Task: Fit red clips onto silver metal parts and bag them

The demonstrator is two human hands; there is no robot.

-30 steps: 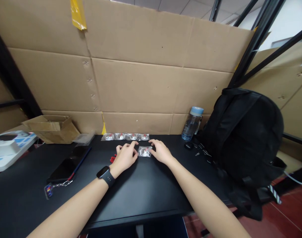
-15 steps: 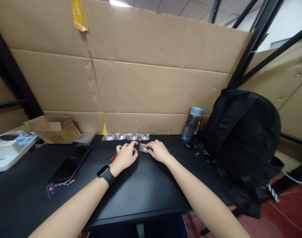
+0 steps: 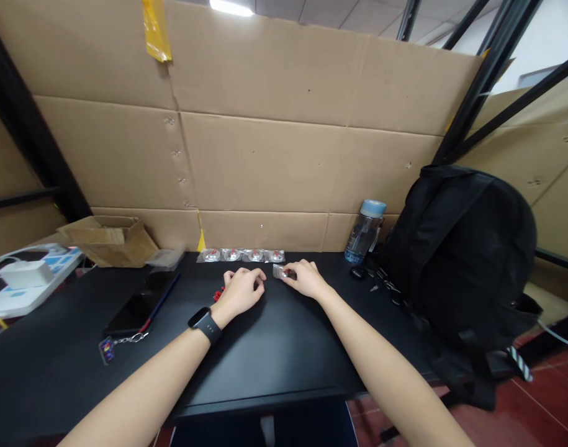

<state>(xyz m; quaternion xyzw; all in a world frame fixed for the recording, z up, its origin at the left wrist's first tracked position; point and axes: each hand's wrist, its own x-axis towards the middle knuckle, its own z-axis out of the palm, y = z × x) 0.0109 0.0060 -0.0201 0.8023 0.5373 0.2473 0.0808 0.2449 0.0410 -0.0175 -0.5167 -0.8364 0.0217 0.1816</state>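
My right hand (image 3: pixel 305 279) pinches a small clear plastic packet (image 3: pixel 279 271) with a red and silver piece inside, held just above the black table (image 3: pixel 274 354). My left hand (image 3: pixel 241 290), with a black watch on the wrist, rests on the table to the left, fingers curled, near small red pieces (image 3: pixel 216 295). What the curled fingers hold, if anything, is hidden. A row of several like packets (image 3: pixel 243 255) lies along the back edge against the cardboard wall.
A black backpack (image 3: pixel 460 261) fills the table's right end, with a water bottle (image 3: pixel 364 232) beside it. A phone (image 3: pixel 135 304) with a keychain (image 3: pixel 113 345) lies at left, behind it an open cardboard box (image 3: pixel 107 239). A white device (image 3: pixel 25 273) sits far left.
The packet lay flat between both hands; my right hand has picked it up and moved it back and right. My left hand has let go and curled on the table.
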